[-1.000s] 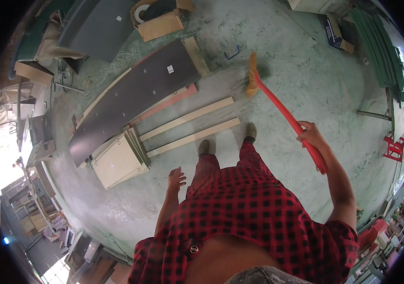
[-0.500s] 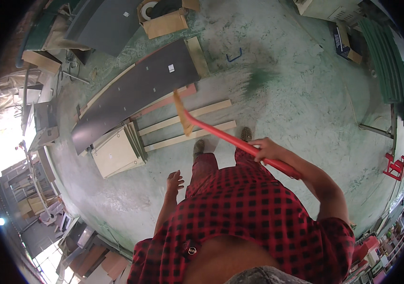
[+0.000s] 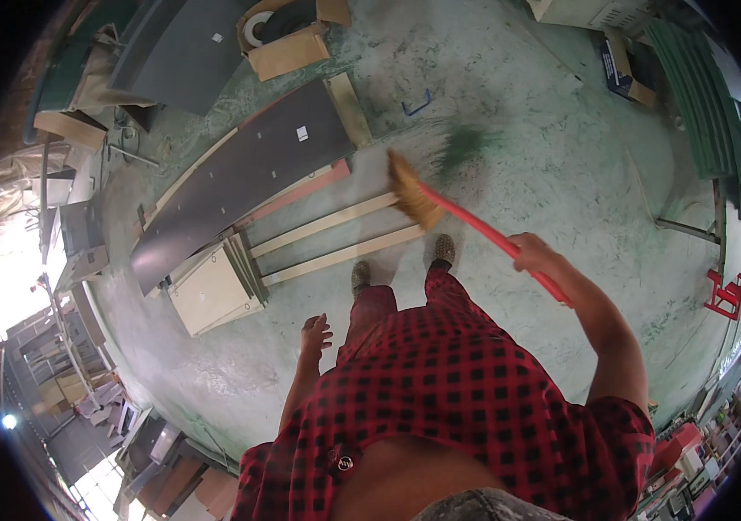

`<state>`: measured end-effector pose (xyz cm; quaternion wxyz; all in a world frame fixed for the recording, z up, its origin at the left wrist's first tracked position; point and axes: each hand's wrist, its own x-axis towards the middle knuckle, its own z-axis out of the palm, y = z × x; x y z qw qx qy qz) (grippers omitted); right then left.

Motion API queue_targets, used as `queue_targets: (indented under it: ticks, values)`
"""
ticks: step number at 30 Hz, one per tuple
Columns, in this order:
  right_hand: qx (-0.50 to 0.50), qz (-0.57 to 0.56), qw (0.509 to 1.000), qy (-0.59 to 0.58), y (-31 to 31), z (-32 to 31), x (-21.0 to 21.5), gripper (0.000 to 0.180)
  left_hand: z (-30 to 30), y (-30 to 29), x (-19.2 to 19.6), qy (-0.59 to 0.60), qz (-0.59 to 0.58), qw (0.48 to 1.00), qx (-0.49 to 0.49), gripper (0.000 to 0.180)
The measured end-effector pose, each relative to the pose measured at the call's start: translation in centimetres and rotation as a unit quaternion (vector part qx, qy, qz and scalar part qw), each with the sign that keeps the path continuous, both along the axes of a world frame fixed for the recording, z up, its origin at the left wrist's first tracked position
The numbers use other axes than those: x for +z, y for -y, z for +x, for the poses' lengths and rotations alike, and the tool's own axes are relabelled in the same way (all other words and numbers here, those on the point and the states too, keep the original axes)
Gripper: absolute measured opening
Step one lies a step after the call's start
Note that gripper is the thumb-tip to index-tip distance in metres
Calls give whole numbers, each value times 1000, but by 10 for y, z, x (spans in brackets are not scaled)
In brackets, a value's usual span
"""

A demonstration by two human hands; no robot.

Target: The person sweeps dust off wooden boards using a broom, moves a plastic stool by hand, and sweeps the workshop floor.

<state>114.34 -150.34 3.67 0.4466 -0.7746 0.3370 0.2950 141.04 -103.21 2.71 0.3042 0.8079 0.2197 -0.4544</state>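
Broom (image 3: pixel 475 220) is gripped by its red handle in the right hand (image 3: pixel 537 255), fingers wrapped round the shaft. Bristles (image 3: pixel 414 193) are seen over the right ends of two pale strips (image 3: pixel 344 255) laid on the floor (image 3: pixel 562 156); whether contact is made cannot be told. Left hand (image 3: pixel 316 335) is held apart, fingers parted and lightly curled. Dark green patch (image 3: pixel 462 148) is spread just beyond the bristles, near a blue bent rod (image 3: pixel 418 108). Cream panels (image 3: pixel 207 291) are stacked at the strips' left ends.
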Motion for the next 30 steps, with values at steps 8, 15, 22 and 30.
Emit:
queue_targets:
  ticks: [8,15,22,30]
  values:
    - [-150,-91,984,-34,45,-66,42,36,12,28,-13,-7,5,999,-51,48]
    - [-236,-81,968,24,22,-93,94,58,14,31,-10,5,2,999,-51,43]
    - [-267,95,946,156,0,-11,70,63,11,24,0,12,16,999,-45,44]
    - [-241,176,948,112,12,103,-42,49,5,9,29,34,17,999,-16,44]
